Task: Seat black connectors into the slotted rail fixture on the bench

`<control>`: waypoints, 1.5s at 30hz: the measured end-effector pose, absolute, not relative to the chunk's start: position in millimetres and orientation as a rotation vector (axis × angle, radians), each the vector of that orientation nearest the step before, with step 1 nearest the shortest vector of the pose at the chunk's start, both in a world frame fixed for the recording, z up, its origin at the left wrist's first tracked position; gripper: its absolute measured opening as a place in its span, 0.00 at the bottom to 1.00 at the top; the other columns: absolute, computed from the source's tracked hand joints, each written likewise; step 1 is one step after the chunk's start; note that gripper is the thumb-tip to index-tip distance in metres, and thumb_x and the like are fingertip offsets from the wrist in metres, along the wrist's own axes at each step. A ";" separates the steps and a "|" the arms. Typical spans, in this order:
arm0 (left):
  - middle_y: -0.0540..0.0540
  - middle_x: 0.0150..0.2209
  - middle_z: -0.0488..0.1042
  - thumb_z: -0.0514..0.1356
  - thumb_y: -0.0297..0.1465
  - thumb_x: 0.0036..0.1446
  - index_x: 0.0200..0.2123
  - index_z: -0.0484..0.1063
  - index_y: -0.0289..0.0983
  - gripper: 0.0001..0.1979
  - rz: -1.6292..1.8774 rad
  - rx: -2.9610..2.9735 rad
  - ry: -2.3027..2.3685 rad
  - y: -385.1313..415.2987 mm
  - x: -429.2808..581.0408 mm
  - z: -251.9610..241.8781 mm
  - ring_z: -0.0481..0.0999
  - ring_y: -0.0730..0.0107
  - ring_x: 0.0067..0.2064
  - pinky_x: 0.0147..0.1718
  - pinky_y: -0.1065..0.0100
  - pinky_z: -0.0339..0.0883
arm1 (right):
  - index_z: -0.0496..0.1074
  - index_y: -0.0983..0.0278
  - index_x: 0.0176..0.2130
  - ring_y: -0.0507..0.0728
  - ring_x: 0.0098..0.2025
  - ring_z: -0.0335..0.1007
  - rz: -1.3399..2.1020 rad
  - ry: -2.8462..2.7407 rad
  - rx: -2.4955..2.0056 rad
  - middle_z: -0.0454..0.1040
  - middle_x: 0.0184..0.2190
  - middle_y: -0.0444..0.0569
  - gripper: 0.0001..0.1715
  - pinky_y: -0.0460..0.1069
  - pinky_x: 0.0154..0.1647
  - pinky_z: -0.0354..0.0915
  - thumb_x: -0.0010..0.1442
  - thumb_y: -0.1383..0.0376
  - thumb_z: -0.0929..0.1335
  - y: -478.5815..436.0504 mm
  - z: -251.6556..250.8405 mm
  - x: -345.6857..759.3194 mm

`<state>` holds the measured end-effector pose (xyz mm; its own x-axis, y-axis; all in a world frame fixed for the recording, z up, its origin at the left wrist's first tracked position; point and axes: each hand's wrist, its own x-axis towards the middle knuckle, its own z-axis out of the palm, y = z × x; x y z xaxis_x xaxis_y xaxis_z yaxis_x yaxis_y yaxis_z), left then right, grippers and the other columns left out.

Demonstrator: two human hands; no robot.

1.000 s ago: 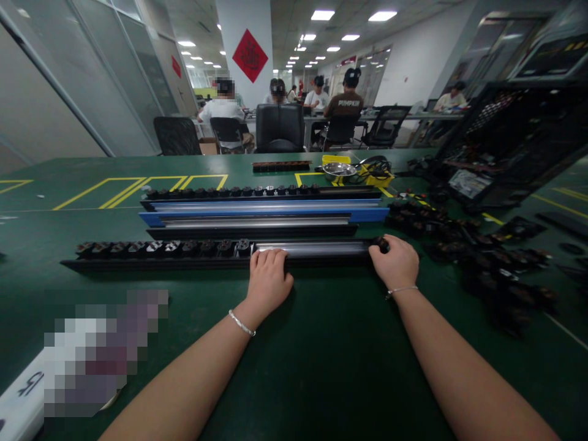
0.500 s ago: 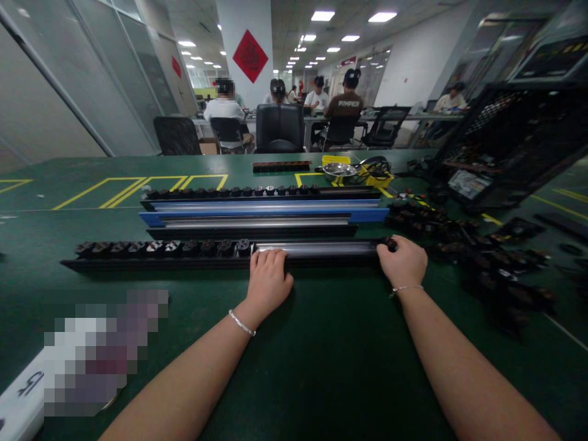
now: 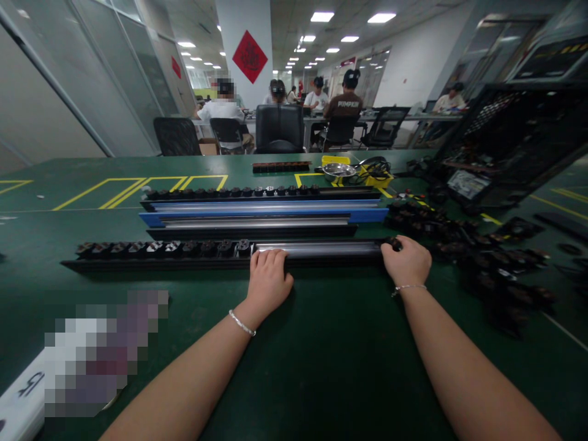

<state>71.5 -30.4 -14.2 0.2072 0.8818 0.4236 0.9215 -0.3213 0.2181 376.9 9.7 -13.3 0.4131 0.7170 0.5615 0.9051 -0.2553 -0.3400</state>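
A long black rail (image 3: 331,260) with a shiny metal inner channel lies crosswise in front of me. Black socket modules (image 3: 190,247) fill its left part in a row. My left hand (image 3: 270,278) is closed over the rail's near edge, just right of the last module, thumb toward me. At the rail's right end, my right hand (image 3: 408,262) pinches a small black socket module (image 3: 395,244). Fingers cover much of that module, and I cannot tell whether it sits inside the channel or just beyond it.
Behind lie blue-edged rails (image 3: 367,215) and another rail with modules (image 3: 229,193). A heap of loose black modules (image 3: 500,263) spreads at right, before an open computer case (image 3: 519,135). Farther back are a metal bowl (image 3: 339,169) and chairs with seated people. A blurred white object (image 3: 27,386) lies lower left.
My right hand has shifted slightly to the right with the small module. My left hand and the rail have stayed in place.
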 end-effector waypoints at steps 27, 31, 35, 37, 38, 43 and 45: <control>0.43 0.51 0.72 0.54 0.29 0.51 0.50 0.66 0.39 0.20 -0.734 -2.385 -1.784 -31.2 71.6 -12.0 0.66 0.57 0.54 0.60 0.52 0.47 | 0.75 0.66 0.34 0.63 0.46 0.67 -0.287 -1.180 -1.974 0.74 0.43 0.57 0.16 0.56 0.51 0.62 0.47 0.62 0.64 12.1 -18.0 393.1; 0.43 0.50 0.72 0.54 0.29 0.51 0.50 0.66 0.39 0.21 -0.745 -2.383 -1.777 -30.8 71.6 -12.5 0.66 0.57 0.54 0.60 0.52 0.47 | 0.74 0.65 0.34 0.63 0.48 0.65 -0.289 -1.165 -1.961 0.73 0.43 0.57 0.15 0.57 0.52 0.61 0.47 0.63 0.63 13.7 -19.8 395.7; 0.42 0.50 0.72 0.54 0.29 0.51 0.50 0.66 0.39 0.21 -0.738 -2.387 -1.779 -30.8 71.8 -12.4 0.66 0.56 0.54 0.60 0.51 0.47 | 0.74 0.65 0.34 0.63 0.48 0.65 -0.283 -1.138 -1.945 0.72 0.43 0.57 0.15 0.57 0.53 0.61 0.47 0.63 0.64 14.0 -20.6 397.9; 0.42 0.50 0.72 0.54 0.29 0.51 0.50 0.66 0.40 0.21 -0.734 -2.389 -1.786 -30.8 71.8 -12.2 0.66 0.56 0.54 0.59 0.51 0.47 | 0.73 0.66 0.34 0.64 0.48 0.65 -0.285 -1.125 -1.941 0.72 0.42 0.57 0.15 0.57 0.53 0.60 0.47 0.63 0.63 13.8 -20.8 400.0; 0.42 0.51 0.72 0.54 0.29 0.51 0.50 0.66 0.40 0.21 -0.735 -2.390 -1.788 -30.8 71.7 -12.1 0.66 0.56 0.54 0.59 0.51 0.47 | 0.73 0.66 0.34 0.64 0.48 0.65 -0.286 -1.120 -1.942 0.72 0.42 0.57 0.15 0.57 0.53 0.60 0.47 0.63 0.63 13.6 -20.8 401.2; 0.43 0.51 0.72 0.54 0.29 0.51 0.50 0.66 0.39 0.21 -0.743 -2.385 -1.775 -31.0 71.6 -12.5 0.66 0.56 0.54 0.60 0.51 0.47 | 0.73 0.67 0.33 0.64 0.46 0.65 -0.283 -1.097 -1.968 0.72 0.39 0.57 0.16 0.56 0.51 0.60 0.46 0.63 0.62 12.6 -18.1 405.7; 0.43 0.50 0.72 0.55 0.29 0.51 0.50 0.66 0.39 0.21 -0.740 -2.378 -1.782 -31.1 71.9 -12.6 0.66 0.56 0.54 0.59 0.51 0.47 | 0.72 0.67 0.32 0.64 0.45 0.65 -0.273 -1.096 -1.987 0.72 0.38 0.57 0.15 0.56 0.49 0.61 0.46 0.63 0.62 12.1 -16.2 405.6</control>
